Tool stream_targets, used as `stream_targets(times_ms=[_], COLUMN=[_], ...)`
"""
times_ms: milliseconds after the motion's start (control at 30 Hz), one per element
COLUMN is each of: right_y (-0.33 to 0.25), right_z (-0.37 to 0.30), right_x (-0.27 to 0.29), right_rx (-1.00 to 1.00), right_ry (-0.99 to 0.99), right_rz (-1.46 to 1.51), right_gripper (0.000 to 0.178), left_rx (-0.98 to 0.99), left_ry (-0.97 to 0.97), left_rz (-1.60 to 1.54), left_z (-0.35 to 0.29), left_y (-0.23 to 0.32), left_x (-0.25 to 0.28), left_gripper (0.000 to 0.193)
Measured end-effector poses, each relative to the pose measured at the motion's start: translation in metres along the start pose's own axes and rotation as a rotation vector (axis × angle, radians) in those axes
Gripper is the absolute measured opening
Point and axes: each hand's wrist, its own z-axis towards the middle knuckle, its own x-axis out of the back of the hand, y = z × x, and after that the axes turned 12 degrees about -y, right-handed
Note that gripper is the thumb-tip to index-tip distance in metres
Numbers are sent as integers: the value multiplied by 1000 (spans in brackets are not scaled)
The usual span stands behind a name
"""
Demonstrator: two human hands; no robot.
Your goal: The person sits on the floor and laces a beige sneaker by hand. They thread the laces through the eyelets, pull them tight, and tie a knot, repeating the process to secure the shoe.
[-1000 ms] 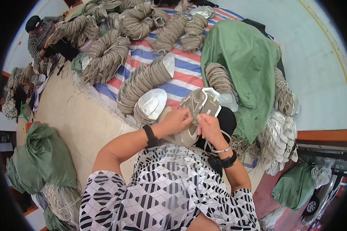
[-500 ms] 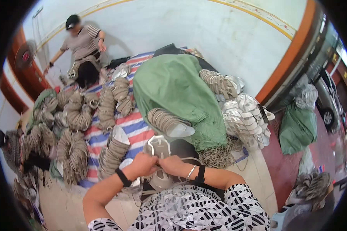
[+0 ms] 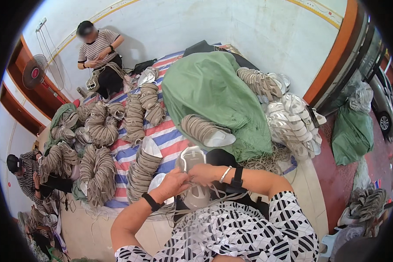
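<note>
A beige and grey shoe upper with a pale collar lies over my lap, its opening pointing away from me. My left hand is closed at the left edge of its lacing area. From the other side my right hand pinches over the same spot, and the fingertips of both hands meet there. A beige shoelace trails from beneath my right hand toward my lap. My fingers hide the eyelets and the lace's end.
Stacked beige uppers stand on a striped sheet ahead. A green sack bears another stack; a heap of pale uppers lies right. Two people sit at left, near a fan.
My view has shifted, so the scene sits further right and the person at lower left shows more. The far person's outstretched arms have come in to the body. My hands stay at the shoe upper.
</note>
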Motion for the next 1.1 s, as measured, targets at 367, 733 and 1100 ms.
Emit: stream_targets(times_ms=[367,733,1100], right_y=[4,-10,-43], right_z=[12,5,-60], right_x=[19,18,81], right_rx=[-33,-78,222], right_ry=[-183,-105,699], right_rz=[1,17,77], right_gripper=[13,13,14], left_rx=[-170,-163,71], left_ry=[5,146,653], left_rz=[54,142,-121], left_z=[5,1,33], left_y=[-5,-18,20], left_x=[9,-12,5], left_gripper=[33,45,25])
